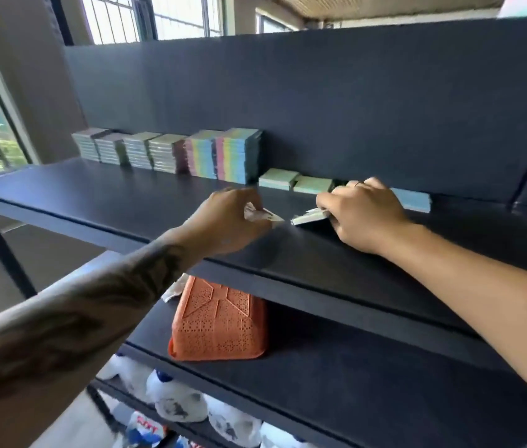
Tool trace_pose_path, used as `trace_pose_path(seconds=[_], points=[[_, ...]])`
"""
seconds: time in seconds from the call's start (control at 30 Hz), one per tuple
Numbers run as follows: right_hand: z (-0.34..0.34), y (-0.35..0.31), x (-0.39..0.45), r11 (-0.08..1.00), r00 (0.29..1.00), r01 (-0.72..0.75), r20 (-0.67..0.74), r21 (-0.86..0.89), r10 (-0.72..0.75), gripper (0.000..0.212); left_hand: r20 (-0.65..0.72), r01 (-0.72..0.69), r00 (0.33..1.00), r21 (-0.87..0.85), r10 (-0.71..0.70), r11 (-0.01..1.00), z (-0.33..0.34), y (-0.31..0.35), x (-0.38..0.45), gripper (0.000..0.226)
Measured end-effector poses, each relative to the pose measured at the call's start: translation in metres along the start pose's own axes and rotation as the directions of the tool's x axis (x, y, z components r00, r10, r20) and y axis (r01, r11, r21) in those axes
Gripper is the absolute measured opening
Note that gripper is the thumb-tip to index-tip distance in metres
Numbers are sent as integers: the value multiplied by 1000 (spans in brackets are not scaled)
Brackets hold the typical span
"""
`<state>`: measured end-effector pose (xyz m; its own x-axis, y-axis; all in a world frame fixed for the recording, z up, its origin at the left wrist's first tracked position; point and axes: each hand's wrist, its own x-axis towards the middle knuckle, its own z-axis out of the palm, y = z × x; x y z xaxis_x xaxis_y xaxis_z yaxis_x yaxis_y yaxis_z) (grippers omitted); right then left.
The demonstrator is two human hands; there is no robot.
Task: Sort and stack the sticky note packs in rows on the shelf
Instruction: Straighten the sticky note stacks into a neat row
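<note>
left hand [233, 218] pinches crumpled wrapper [263, 215]; right hand [364, 213] closed around sticky note pack [309, 217] on shelf [126, 202]

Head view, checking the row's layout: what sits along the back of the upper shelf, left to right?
Four silvery pack stacks → two tall pastel striped stacks → two low green packs → right hand → blue pack.

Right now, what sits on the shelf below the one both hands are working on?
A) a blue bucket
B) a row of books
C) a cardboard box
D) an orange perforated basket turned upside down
D: an orange perforated basket lies bottom-up on the lower shelf, under the board where the left hand and right hand handle sticky note packs.
</note>
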<state>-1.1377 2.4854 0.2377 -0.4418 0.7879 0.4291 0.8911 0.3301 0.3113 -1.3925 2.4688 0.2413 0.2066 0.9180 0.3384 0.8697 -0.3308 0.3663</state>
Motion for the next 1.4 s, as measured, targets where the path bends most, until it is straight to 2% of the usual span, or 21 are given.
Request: trace_pose_path(seconds=[0.1, 0.17, 0.27, 0.33, 0.43, 0.5, 0.67, 0.8, 0.93, 1.07, 1.17, 1.27, 1.33, 1.4], points=[[-1, 15, -11, 993, 983, -114, 144, -32, 118, 40, 92, -126, 987, -37, 129, 991, 17, -5, 38, 32], [-3, 24, -19, 975, 947, -217, 254, 53, 197, 50, 151, -203, 966, -51, 209, 978, 28, -6, 59, 37], [-9, 31, -29, 876, 875, -418, 364, 240, 318, 59, 228, -321, 914, -97, 335, 942, 41, -7, 84, 36], [-10, 29, -32, 843, 843, -473, 409, 255, 349, 64, 235, -386, 882, -137, 409, 912, 48, -9, 98, 34], [-10, 24, -33, 806, 811, -525, 446, 272, 378, 69, 247, -447, 839, -195, 484, 873, 53, -13, 114, 38], [-8, 24, -30, 788, 803, -546, 448, 285, 394, 68, 266, -476, 808, -233, 526, 848, 56, -15, 122, 50], [-9, 30, -4, 738, 810, -571, 396, 360, 433, 52, 351, -517, 742, -244, 572, 820, 55, -19, 140, 60], [0, 29, 37, 699, 858, -512, 270, 498, 436, 28, 378, -468, 770, -214, 515, 857, 53, -26, 141, 77], [20, 25, 59, 640, 888, -447, 222, 624, 404, 27, 364, -403, 787, -311, 499, 861, 54, -39, 141, 86], [24, 27, 55, 588, 909, -407, 248, 699, 333, 28, 330, -382, 791, -393, 516, 837, 55, -45, 143, 69], [22, 29, 49, 506, 917, -390, 273, 770, 291, 27, 325, -270, 823, -497, 465, 825, 55, -46, 147, 52], [27, 26, 46, 457, 927, -369, 283, 809, 248, 32, 295, -80, 873, -699, 388, 711, 53, -41, 153, 51], [30, 24, 47, 444, 931, -339, 228, 829, 286, 32, 264, -12, 907, -763, 329, 646, 53, -39, 153, 51], [32, 20, 50, 419, 934, -282, 147, 863, 324, 24, 280, 57, 910, -814, 305, 578, 55, -39, 154, 55]])
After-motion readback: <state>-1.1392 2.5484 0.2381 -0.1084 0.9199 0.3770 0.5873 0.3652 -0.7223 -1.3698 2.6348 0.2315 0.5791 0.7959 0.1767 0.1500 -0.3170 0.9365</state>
